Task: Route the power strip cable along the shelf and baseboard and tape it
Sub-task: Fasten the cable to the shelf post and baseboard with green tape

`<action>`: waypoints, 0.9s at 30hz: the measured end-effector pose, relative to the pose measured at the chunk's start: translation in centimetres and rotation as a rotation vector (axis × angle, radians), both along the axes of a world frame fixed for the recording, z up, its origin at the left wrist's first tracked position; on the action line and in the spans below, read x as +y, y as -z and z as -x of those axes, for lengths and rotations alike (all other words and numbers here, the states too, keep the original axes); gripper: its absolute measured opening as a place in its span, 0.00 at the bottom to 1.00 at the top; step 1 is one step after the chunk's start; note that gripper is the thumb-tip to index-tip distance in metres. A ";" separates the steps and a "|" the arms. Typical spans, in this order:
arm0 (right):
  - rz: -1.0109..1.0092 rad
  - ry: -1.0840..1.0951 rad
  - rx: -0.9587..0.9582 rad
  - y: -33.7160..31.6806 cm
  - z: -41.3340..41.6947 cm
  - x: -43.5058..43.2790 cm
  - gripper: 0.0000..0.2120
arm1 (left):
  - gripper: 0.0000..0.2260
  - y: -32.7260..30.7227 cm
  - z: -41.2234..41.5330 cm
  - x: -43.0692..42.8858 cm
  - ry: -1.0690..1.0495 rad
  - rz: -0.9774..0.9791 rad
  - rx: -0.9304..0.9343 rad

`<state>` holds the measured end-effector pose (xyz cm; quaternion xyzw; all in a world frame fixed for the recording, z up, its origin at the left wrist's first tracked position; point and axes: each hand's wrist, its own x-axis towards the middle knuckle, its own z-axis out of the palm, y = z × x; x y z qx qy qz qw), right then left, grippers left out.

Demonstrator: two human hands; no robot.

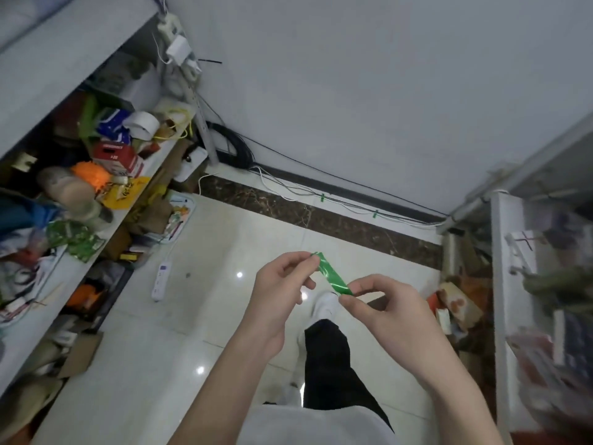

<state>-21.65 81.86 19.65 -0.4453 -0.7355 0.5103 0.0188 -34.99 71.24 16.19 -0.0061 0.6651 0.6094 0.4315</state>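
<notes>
Fingers (301,259) of left hand (277,284) pinch top of green tape strip (332,274); right hand (385,303) pinches bottom, tip hidden.

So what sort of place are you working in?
Probably a storeroom: a shelf crammed with boxes on the left, a second rack on the right, and loose cables along the baseboard.
</notes>
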 end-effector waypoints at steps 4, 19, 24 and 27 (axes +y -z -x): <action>0.127 0.162 0.097 2.5 6.6 6.1 0.03 | 0.07 1.3 5.3 5.7 -0.132 0.016 0.004; 0.404 0.095 0.087 10.2 35.8 23.7 0.03 | 0.04 7.8 30.2 19.9 -0.447 0.143 0.011; 0.419 0.138 0.126 19.4 45.4 25.5 0.02 | 0.03 16.6 39.4 21.3 -0.405 0.178 -0.001; 0.434 0.134 0.131 26.3 50.1 27.3 0.03 | 0.04 23.4 44.1 22.7 -0.383 0.207 -0.027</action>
